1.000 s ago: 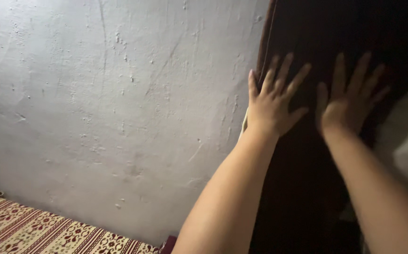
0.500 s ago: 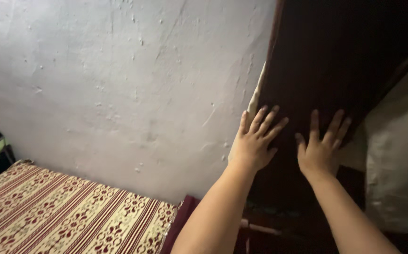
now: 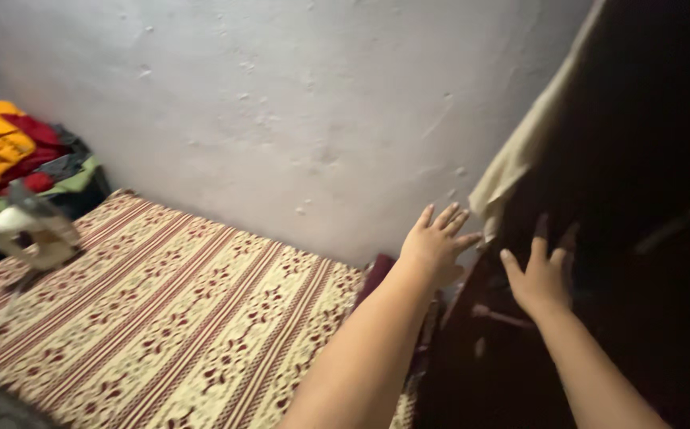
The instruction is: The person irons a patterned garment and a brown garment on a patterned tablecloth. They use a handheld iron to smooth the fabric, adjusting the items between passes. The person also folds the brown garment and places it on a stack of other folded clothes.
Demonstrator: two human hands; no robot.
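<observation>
Rough grey plaster wall [image 3: 297,103] fills the background, and against its right edge hangs the dark cloth [image 3: 639,135] that both my hands reach toward. It drops from the upper right corner, almost black, with a pale cream edge [image 3: 512,167] running down its left side. My left hand [image 3: 434,246] is spread open, fingers apart, holding nothing, its fingertips just beside that cream edge. My right hand [image 3: 542,274] is also open and flat, fingers up, laid against the dark cloth or very close to it; the gloom there keeps me from telling which. Below my forearms lies a striped mat [image 3: 162,318], cream with red-brown bands and small flower figures. Far off at its left end stands a blurred pale object, perhaps an iron [image 3: 31,230], and behind it a heap of clothes [image 3: 19,155] in yellow, red and green rests against the wall.
</observation>
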